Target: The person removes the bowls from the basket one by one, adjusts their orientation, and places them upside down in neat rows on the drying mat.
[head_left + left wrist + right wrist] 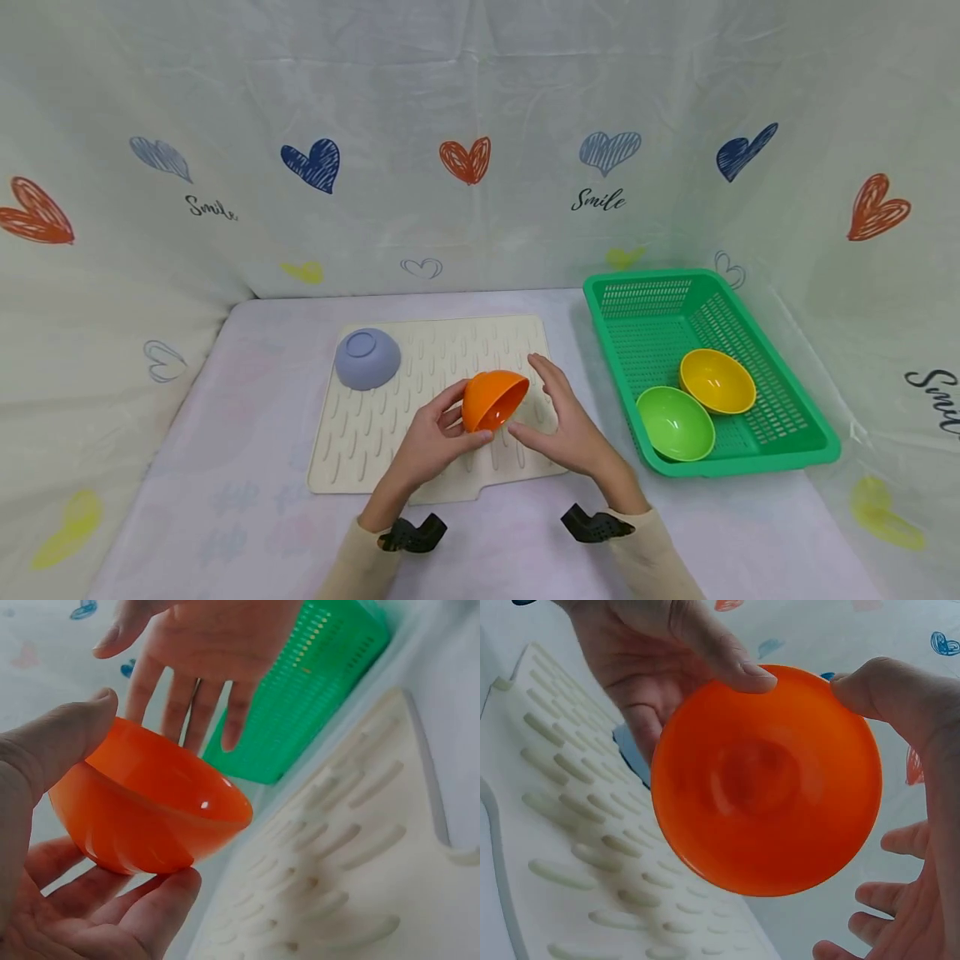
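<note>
An orange bowl (491, 398) is held up over the cream drying mat (442, 467), its opening tilted toward the right hand. My left hand (435, 437) grips it, thumb at the rim and fingers beneath the outer wall, as the left wrist view shows. My right hand (566, 421) is spread beside the bowl's right side, fingers straight and apart from one another. In the right wrist view the bowl's inside (757, 787) faces the camera, with the right thumb close by the rim. A blue-grey bowl (367, 358) lies upside down on the mat's far left corner.
To the right stands a green plastic basket (615, 358) with perforated walls. Inside it, a yellow bowl (717, 382) and a light green bowl (677, 423) sit with openings up. A cloth printed with hearts (465, 161) hangs behind the table.
</note>
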Available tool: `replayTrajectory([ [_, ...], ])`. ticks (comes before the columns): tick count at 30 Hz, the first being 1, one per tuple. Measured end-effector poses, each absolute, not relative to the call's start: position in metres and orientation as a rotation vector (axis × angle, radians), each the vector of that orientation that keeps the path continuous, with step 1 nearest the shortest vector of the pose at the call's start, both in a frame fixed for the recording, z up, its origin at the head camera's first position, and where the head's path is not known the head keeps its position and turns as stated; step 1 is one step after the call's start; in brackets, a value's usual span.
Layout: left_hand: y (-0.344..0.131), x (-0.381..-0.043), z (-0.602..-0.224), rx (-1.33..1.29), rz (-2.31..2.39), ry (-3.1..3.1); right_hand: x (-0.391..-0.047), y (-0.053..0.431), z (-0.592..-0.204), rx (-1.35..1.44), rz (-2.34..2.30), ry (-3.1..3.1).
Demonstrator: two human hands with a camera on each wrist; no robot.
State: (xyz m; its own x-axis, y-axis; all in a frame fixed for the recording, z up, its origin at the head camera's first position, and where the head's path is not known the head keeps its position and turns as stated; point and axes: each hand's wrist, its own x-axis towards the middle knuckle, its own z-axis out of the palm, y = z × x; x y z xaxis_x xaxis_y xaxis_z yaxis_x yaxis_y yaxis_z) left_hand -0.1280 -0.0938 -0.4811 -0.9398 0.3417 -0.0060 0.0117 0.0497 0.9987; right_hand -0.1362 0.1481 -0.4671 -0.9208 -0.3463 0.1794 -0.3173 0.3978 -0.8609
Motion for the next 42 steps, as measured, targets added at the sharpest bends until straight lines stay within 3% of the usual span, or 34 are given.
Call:
replayTrajectory([
  [8, -0.097, -0.126, -0.472, 0.555, 1.845, 2.345, -0.135, 0.156, -0.461, -0.608, -1.532, 2.62],
  [20, -0.113, -0.136, -0.452, 1.182, 1.376, 2.865, -0.145, 0.16, -0.455, -0.707, -1.505, 2.602],
  [42, -0.112, -0.141, -0.443, 1.793, 0.88, 3.003, -0.144, 0.144, -0.441, -0.888, -1.371, 2.616],
])
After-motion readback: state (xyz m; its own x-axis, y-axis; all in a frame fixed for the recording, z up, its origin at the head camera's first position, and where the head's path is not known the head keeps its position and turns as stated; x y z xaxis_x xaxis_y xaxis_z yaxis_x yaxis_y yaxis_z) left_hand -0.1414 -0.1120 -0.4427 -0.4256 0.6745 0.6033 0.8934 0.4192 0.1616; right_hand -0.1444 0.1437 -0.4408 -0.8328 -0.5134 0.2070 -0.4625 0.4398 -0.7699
